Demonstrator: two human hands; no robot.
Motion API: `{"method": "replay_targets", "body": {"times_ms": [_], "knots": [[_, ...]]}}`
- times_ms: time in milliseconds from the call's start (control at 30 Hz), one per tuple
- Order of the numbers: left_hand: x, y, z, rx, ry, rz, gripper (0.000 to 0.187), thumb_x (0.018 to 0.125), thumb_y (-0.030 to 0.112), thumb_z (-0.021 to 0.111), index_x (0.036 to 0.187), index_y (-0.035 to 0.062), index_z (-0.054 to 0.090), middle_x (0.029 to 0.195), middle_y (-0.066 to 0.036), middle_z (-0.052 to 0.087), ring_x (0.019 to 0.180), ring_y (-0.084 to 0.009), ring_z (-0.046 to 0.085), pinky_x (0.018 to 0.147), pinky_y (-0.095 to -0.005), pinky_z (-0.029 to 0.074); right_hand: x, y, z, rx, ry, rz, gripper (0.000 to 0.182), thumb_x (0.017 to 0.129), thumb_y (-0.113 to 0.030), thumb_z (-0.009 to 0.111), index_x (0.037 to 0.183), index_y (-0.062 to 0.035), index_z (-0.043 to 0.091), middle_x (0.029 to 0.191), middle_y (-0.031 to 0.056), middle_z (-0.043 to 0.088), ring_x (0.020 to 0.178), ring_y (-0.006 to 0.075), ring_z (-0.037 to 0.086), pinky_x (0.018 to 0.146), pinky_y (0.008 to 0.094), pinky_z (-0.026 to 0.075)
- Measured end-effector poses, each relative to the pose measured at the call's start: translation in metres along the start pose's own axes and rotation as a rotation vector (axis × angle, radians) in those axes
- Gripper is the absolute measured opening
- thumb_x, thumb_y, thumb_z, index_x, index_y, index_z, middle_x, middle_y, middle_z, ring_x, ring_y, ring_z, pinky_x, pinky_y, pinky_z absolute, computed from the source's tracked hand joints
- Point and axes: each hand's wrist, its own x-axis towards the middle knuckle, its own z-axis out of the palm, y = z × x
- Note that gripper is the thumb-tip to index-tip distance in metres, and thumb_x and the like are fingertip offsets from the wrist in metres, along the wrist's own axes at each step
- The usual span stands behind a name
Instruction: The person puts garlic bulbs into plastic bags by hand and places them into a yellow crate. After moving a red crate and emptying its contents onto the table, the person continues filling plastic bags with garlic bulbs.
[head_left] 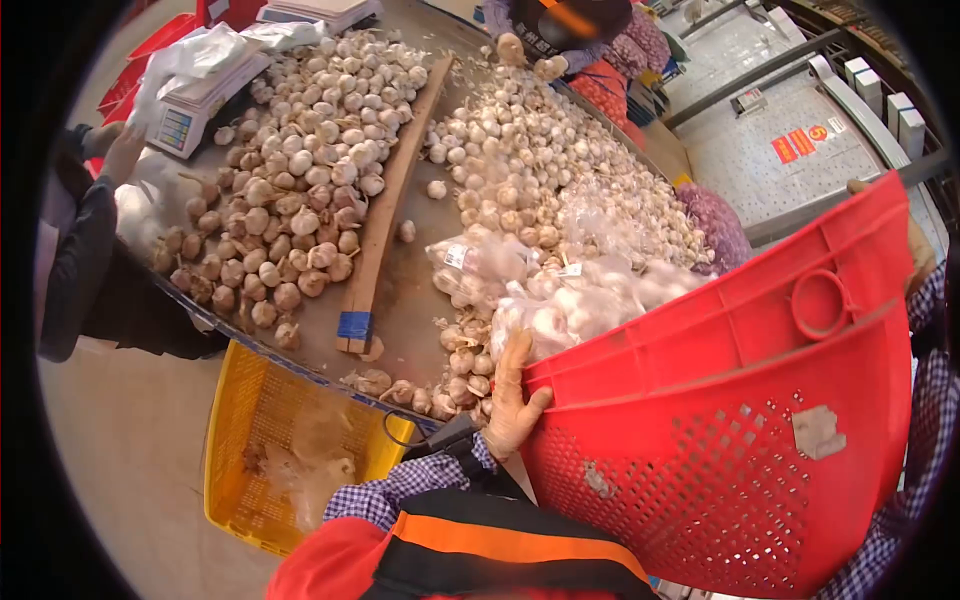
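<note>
A large red plastic basket (720,420) with perforated sides is tilted over the table edge, its rim facing the garlic. My left hand (513,405), in a pale glove, grips the near-left end of its rim. At the far right end my right hand (918,257) holds the basket, mostly hidden behind it. Clear plastic bags of garlic (570,315) lie on the table right against the rim; the basket's inside is hidden from me. Another bagged portion with a white label (475,262) sits just left of them. Loose garlic bulbs (560,150) spread behind the bags.
A wooden board (395,210) divides the table, with more garlic (290,200) on its left. A scale (195,115) with plastic bags stands at back left. A yellow crate (235,440) is below the edge. One person's hand (125,150) is at left; another person (560,30) works opposite.
</note>
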Motion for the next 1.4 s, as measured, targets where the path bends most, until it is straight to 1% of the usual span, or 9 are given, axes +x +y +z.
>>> {"method": "replay_targets", "body": {"times_ms": [333, 567, 633, 700, 800, 933, 1200, 1233, 1400], "knots": [[0.077, 0.134, 0.007, -0.086, -0.078, 0.340, 0.083, 0.082, 0.033, 0.072, 0.144, -0.0027, 0.029, 0.142, -0.023, 0.041, 0.127, -0.0348, 0.044, 0.108, -0.0399, 0.034, 0.003, -0.006, 0.007, 0.117, -0.097, -0.059, 0.041, 0.101, -0.027, 0.045, 0.137, -0.0076, 0.047, 0.101, 0.0065, 0.065, 0.084, 0.0138, 0.064, 0.075, 0.0249, 0.051], [0.127, 0.169, 0.049, 0.086, -0.140, 0.054, 0.054, 0.082, 0.054, 0.067, 0.093, 0.0017, 0.071, 0.075, -0.016, 0.069, 0.072, -0.0276, 0.069, 0.069, -0.0364, 0.054, -0.032, 0.022, -0.014, 0.389, -0.124, -0.095, 0.040, 0.102, -0.031, 0.044, 0.135, -0.0094, 0.050, 0.100, 0.0052, 0.065, 0.083, 0.0144, 0.064, 0.074, 0.0260, 0.051], [0.129, 0.170, 0.049, 0.104, -0.129, 0.001, 0.054, 0.083, 0.053, 0.067, 0.097, 0.0002, 0.070, 0.077, -0.017, 0.070, 0.073, -0.0251, 0.070, 0.069, -0.0352, 0.055, -0.066, 0.033, -0.067, -0.083, -0.295, -0.312, 0.044, 0.099, -0.037, 0.049, 0.130, -0.0056, 0.053, 0.111, 0.0062, 0.062, 0.091, 0.0093, 0.064, 0.083, 0.0244, 0.051], [0.135, 0.169, 0.047, 0.075, -0.100, -0.020, 0.056, 0.083, 0.052, 0.067, 0.098, -0.0009, 0.070, 0.080, -0.017, 0.071, 0.075, -0.0243, 0.070, 0.070, -0.0345, 0.055, -0.147, 0.029, -0.070, -0.661, 0.126, -0.415, 0.048, 0.102, -0.039, 0.040, 0.142, -0.0124, 0.044, 0.128, 0.0103, 0.054, 0.103, 0.0091, 0.060, 0.092, 0.0289, 0.049], [0.134, 0.175, 0.044, -0.055, -0.077, -0.098, 0.059, 0.085, 0.050, 0.066, 0.108, -0.0042, 0.067, 0.087, -0.013, 0.072, 0.076, -0.0159, 0.068, 0.070, -0.0295, 0.054, -0.206, 0.111, -0.127, -0.664, 0.168, -0.688, 0.068, 0.096, -0.040, 0.053, 0.151, -0.0163, 0.023, 0.138, 0.0130, 0.050, 0.114, 0.0218, 0.057, 0.092, 0.0316, 0.049], [0.137, 0.177, 0.045, -0.009, -0.044, -0.088, 0.057, 0.087, 0.048, 0.066, 0.108, -0.0049, 0.067, 0.087, -0.011, 0.071, 0.075, -0.0133, 0.066, 0.068, -0.0279, 0.052, -0.240, 0.324, -0.093, -0.552, 0.937, -0.648, 0.051, 0.101, -0.034, 0.039, 0.139, 0.0010, 0.043, 0.136, 0.0185, 0.049, 0.125, 0.0266, 0.048, 0.105, 0.0364, 0.037], [0.142, 0.159, 0.050, -0.214, 0.017, 0.015, 0.045, 0.096, 0.039, 0.057, 0.101, -0.0049, 0.067, 0.083, -0.002, 0.068, 0.071, -0.0066, 0.059, 0.061, -0.0233, 0.048, -0.104, 0.741, 0.118, 0.595, 0.300, -0.057, 0.058, 0.099, -0.046, 0.043, 0.140, -0.0046, 0.035, 0.126, 0.0102, 0.051, 0.124, 0.0263, 0.045, 0.101, 0.0384, 0.040], [0.141, 0.159, 0.051, -0.199, 0.014, 0.013, 0.045, 0.097, 0.039, 0.056, 0.099, -0.0041, 0.067, 0.082, -0.002, 0.067, 0.070, -0.0062, 0.059, 0.060, -0.0231, 0.048, -0.130, 0.662, 0.130, 1.071, 0.337, 0.058, 0.055, 0.102, -0.045, 0.038, 0.140, -0.0061, 0.037, 0.133, 0.0104, 0.048, 0.126, 0.0274, 0.044, 0.102, 0.0393, 0.038], [0.147, 0.149, 0.044, -0.117, -0.005, 0.041, 0.048, 0.098, 0.042, 0.051, 0.097, -0.0025, 0.068, 0.079, 0.000, 0.066, 0.068, -0.0055, 0.057, 0.059, -0.0217, 0.046, -0.117, 0.696, 0.183, 1.065, 0.294, -0.161, 0.061, 0.100, -0.049, 0.037, 0.145, -0.0070, 0.034, 0.148, 0.0086, 0.036, 0.134, 0.0255, 0.036, 0.108, 0.0406, 0.032]]}}
